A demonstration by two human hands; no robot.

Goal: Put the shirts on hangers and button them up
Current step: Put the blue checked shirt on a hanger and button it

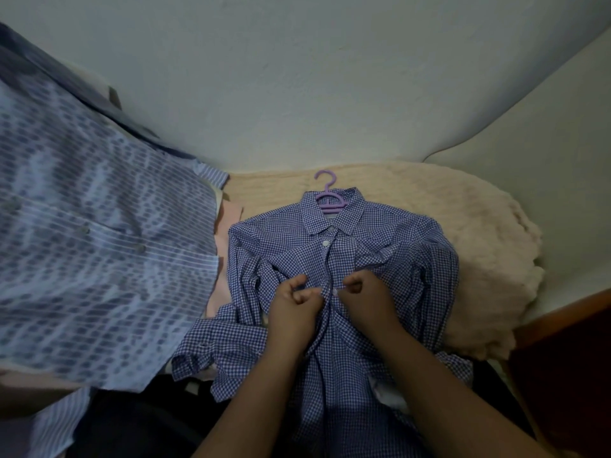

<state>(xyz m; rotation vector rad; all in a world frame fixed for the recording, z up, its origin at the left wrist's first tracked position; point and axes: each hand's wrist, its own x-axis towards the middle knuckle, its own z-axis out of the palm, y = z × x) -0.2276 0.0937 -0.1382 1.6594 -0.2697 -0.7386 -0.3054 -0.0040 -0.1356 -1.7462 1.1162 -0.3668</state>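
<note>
A blue-and-white checked shirt (390, 246) lies face up on the bed, with a purple plastic hanger (327, 193) inside its collar and the hook pointing away from me. One white button (326, 243) below the collar is fastened. My left hand (294, 309) pinches the left edge of the front placket at mid-chest. My right hand (367, 299) pinches the right edge opposite it, beside a small white button (335, 292). Both sleeves are folded in over the shirt's sides.
A striped blue-and-white shirt (92, 252) lies over a pile of clothes on the left, with pink fabric (231, 219) under it. A cream fuzzy blanket (469, 233) covers the bed. White walls close in behind and at right. A brown wooden edge (568, 315) runs at right.
</note>
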